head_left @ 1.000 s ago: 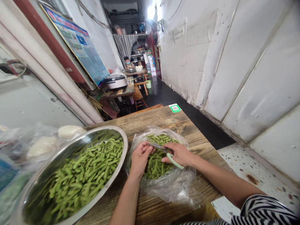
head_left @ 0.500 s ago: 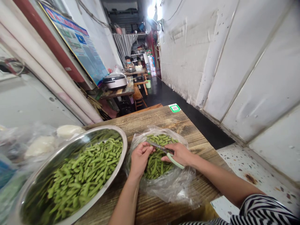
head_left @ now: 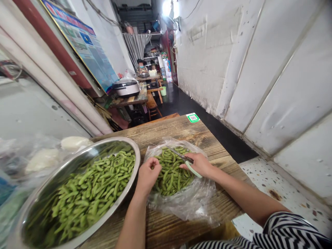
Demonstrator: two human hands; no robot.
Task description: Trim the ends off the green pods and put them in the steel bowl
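Note:
My right hand (head_left: 201,165) grips a pair of scissors (head_left: 188,166) with pale green handles. Their blades point up and left over a heap of green soybean pods (head_left: 172,176) in a clear plastic bag (head_left: 190,204). My left hand (head_left: 148,173) is at the bag's left edge, its fingers curled together; whatever they hold, if anything, is hidden. Left of that hand stands a wide steel bowl (head_left: 138,152), holding many more green pods (head_left: 95,190).
Bag and bowl rest on a wooden table (head_left: 166,129) with a green code card (head_left: 193,118) at its far corner. Clear bags with pale contents (head_left: 44,160) crowd the left. Beyond, another table carries a cooker (head_left: 126,88); a person (head_left: 141,69) sits farther back.
My left hand has moved left and slightly down, away from the scissor blades toward the bowl. The scissors stay in my right hand, nearly in place.

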